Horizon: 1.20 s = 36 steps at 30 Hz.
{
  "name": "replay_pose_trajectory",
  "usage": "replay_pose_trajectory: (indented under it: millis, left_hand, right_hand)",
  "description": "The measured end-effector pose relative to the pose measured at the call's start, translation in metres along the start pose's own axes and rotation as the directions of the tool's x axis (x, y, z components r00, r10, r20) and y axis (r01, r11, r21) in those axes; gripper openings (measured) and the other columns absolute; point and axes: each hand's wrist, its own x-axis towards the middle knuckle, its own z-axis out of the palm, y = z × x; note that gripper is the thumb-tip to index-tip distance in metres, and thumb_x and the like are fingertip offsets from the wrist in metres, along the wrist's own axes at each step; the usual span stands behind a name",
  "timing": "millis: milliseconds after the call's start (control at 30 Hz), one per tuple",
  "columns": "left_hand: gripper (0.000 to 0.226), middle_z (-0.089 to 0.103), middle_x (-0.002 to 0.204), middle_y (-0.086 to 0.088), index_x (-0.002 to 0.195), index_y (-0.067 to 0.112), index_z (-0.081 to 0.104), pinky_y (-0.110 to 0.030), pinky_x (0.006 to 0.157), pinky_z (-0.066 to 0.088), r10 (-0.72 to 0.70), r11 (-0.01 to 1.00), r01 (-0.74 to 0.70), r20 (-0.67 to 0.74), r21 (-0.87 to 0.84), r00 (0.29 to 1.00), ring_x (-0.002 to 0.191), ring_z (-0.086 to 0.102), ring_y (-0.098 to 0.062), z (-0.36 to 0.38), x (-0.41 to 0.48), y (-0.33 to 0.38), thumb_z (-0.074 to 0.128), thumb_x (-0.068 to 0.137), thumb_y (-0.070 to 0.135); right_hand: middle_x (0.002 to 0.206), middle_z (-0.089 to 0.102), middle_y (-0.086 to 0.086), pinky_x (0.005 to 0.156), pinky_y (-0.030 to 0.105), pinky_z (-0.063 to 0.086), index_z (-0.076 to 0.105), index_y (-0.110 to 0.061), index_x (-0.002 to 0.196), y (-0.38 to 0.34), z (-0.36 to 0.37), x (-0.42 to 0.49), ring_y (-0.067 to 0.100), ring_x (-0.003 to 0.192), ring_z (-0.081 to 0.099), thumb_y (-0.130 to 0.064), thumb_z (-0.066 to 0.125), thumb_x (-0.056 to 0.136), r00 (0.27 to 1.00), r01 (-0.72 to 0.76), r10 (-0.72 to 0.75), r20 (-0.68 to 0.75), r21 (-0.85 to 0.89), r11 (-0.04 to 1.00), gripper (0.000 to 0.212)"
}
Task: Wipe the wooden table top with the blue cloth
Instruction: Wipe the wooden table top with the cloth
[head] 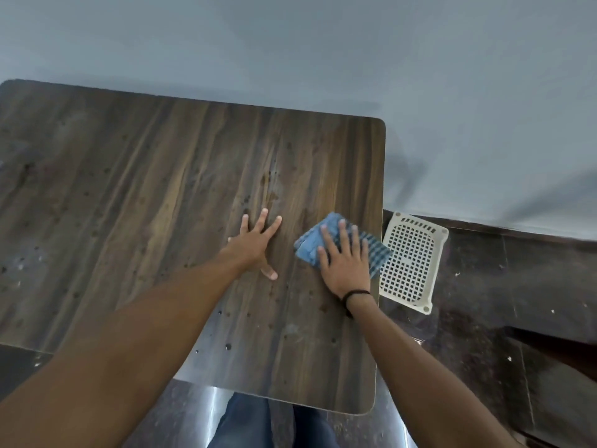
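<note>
A plain room, possibly domestic: dark wood-grain laminate tabletop (161,189) against a bare grey wall (290,43), a cream perforated plastic tray (410,260) on the dark speckled stone floor (484,302).

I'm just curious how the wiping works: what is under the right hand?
The blue cloth lies under the right hand, which presses it flat onto the wooden table top near its right edge. The cloth's middle and the wood beneath it are covered.

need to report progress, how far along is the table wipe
Early, it seems. Done: no stretch looks clearly clean. In hand: the right hand presses the blue cloth flat near the right edge of the table top; the left hand rests flat beside it. Left: dark spots dot the centre, left and near side.
</note>
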Motion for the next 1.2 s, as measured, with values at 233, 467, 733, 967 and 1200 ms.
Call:
replay_pose_trajectory:
  millis: [233,467,733,967,1200]
  left_hand:
    - [0.15,-0.042,0.158,0.002,0.156,0.036,-0.022,-0.07,0.113,0.026,-0.03,1.0,0.03,0.024,0.0,0.999,0.147,-0.026,-0.046,0.037,-0.03,0.009,0.092,0.061,0.051]
    - [0.152,-0.04,0.159,0.005,0.156,0.04,-0.02,-0.068,0.112,0.03,-0.039,0.999,0.039,0.008,0.0,0.999,0.149,-0.023,-0.044,0.033,-0.031,0.011,0.094,0.056,0.051]
    - [0.152,-0.038,0.16,0.007,0.156,0.042,-0.02,-0.066,0.115,0.029,-0.036,0.999,0.036,-0.008,-0.007,0.999,0.15,-0.021,-0.043,0.033,-0.031,0.01,0.094,0.056,0.052]
    - [0.152,-0.037,0.161,0.007,0.157,0.042,-0.018,-0.066,0.113,0.032,-0.026,1.0,0.026,-0.015,-0.018,1.0,0.15,-0.021,-0.043,0.033,-0.033,0.008,0.094,0.055,0.052]
    - [0.152,-0.038,0.16,0.009,0.155,0.044,-0.02,-0.068,0.11,0.035,-0.027,1.0,0.027,-0.002,-0.014,1.0,0.15,-0.021,-0.043,0.032,-0.033,0.007,0.094,0.055,0.053]
  right_hand:
    - [0.168,-0.001,0.001,0.123,0.047,-0.006,0.01,-0.04,0.158,0.014,-0.008,-0.009,0.026,0.154,-0.004,-0.054,0.022,0.104,0.982,-0.19,0.191,-0.012,0.054,0.98,0.057]
    - [0.167,-0.004,-0.01,0.125,0.044,0.0,0.007,-0.049,0.156,0.036,-0.012,-0.027,0.018,0.154,-0.007,-0.06,0.017,0.103,0.982,0.173,-0.169,0.086,-0.043,0.984,0.055]
    - [0.167,-0.005,-0.009,0.125,0.047,0.002,0.006,-0.046,0.157,0.022,-0.007,-0.05,0.017,0.154,-0.009,-0.058,0.013,0.104,0.928,0.352,-0.341,0.152,-0.056,0.934,0.056]
    - [0.166,-0.008,-0.004,0.124,0.048,-0.002,0.004,-0.041,0.159,-0.017,0.007,-0.069,0.023,0.153,-0.013,-0.054,0.014,0.105,0.998,0.034,-0.033,0.045,-0.018,0.999,0.056]
    - [0.167,-0.003,-0.004,0.125,0.048,0.001,0.008,-0.041,0.159,0.002,-0.001,-0.046,0.022,0.155,-0.006,-0.053,0.016,0.105,0.976,-0.214,0.216,-0.027,0.038,0.976,0.056]
